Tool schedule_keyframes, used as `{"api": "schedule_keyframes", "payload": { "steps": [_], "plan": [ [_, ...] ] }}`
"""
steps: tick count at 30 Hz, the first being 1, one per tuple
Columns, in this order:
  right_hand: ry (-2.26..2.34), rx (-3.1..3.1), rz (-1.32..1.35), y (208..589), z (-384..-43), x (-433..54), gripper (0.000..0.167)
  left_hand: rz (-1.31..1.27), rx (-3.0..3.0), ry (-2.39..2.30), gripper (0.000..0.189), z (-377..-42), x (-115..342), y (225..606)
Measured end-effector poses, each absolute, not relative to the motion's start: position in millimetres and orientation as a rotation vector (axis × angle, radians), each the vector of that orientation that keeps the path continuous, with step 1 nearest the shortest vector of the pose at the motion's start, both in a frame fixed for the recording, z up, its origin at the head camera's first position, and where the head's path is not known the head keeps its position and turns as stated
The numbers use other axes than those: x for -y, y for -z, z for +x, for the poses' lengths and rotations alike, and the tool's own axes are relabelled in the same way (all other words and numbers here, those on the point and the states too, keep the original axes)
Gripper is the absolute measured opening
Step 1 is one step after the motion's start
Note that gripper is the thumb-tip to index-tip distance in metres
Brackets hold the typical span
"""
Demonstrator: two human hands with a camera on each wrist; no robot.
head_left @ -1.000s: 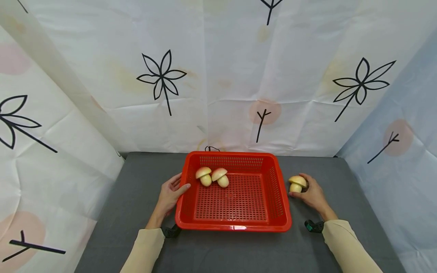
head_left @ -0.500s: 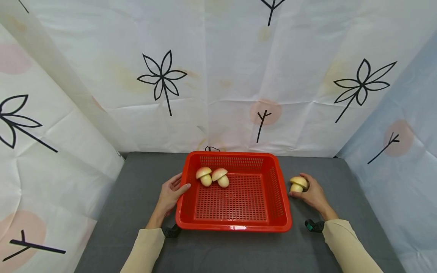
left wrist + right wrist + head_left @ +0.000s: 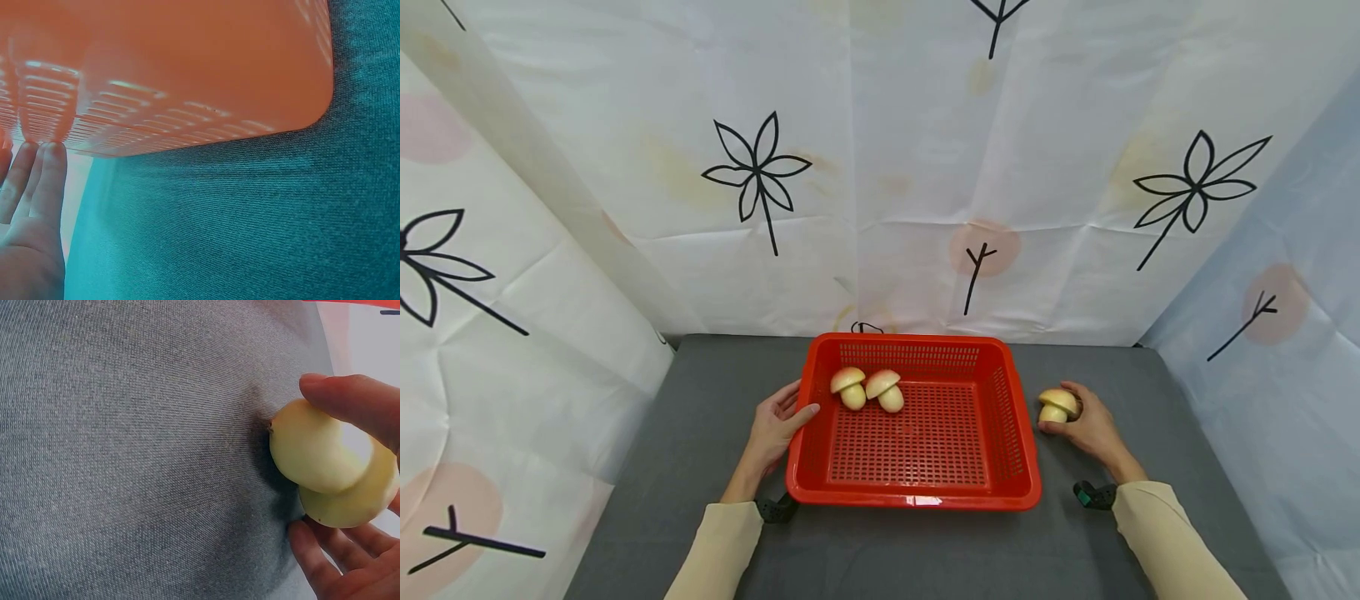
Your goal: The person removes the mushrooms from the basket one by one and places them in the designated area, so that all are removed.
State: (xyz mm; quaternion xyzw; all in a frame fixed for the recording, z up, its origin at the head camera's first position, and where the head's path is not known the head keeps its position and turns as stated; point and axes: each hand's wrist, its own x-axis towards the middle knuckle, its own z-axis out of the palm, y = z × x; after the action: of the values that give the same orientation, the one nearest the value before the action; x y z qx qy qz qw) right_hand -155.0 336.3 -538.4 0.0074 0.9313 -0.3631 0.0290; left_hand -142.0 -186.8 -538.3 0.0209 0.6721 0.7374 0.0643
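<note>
A red plastic basket point(image 3: 907, 492) with slotted walls stands in the middle of the table. My left hand point(image 3: 778, 425) grips its left rim, thumb over the top and fingers against the outer wall; the left wrist view shows those fingertips point(image 3: 55, 147) touching the slots. Inside, near the back left, lie two toy mushrooms, one point(image 3: 847, 387) beside the other point(image 3: 884, 390), with reddish-yellow caps and pale stems. Right of the basket, my right hand point(image 3: 1092, 427) holds a yellow-capped toy mushroom point(image 3: 319, 447) between thumb and fingers, close over the cloth. The palm side hides part of its cap.
Dark grey cloth point(image 3: 880, 554) covers the table. A white patterned curtain point(image 3: 910, 167) rises along the back edge, with more fabric on the left point(image 3: 497, 400) and a bluish panel point(image 3: 1285, 400) on the right. A small black cord end point(image 3: 867, 327) shows behind the basket.
My right hand has shifted very slightly to the right with the mushroom in its grip. The left hand, the basket and the two mushrooms inside stay in place.
</note>
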Motion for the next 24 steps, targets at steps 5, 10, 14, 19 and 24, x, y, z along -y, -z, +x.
{"api": "schedule_keyframes", "payload": {
  "steps": [5,10,14,19,24],
  "plan": [
    [1.100,-2.888,-0.011,533.9,-155.4,-337.1,0.091,0.061,-2.032,-2.226,0.062,-142.4,186.6,539.5],
    [1.085,-2.888,-0.049,522.0,-156.2,-335.0,0.088,0.056,-2.032,-2.228,0.062,-142.2,186.3,539.8],
    [1.076,-2.895,-0.078,508.7,-157.0,-330.9,0.086,0.055,-2.027,-2.233,0.062,-142.2,186.1,540.0],
    [1.058,-2.921,-0.132,490.9,-158.8,-324.6,0.088,0.060,-2.026,-2.235,0.062,-142.3,185.9,540.2],
    [1.085,-2.907,-0.178,472.8,-160.0,-314.6,0.091,0.061,-2.026,-2.237,0.062,-142.1,186.0,540.3]
  ]
}}
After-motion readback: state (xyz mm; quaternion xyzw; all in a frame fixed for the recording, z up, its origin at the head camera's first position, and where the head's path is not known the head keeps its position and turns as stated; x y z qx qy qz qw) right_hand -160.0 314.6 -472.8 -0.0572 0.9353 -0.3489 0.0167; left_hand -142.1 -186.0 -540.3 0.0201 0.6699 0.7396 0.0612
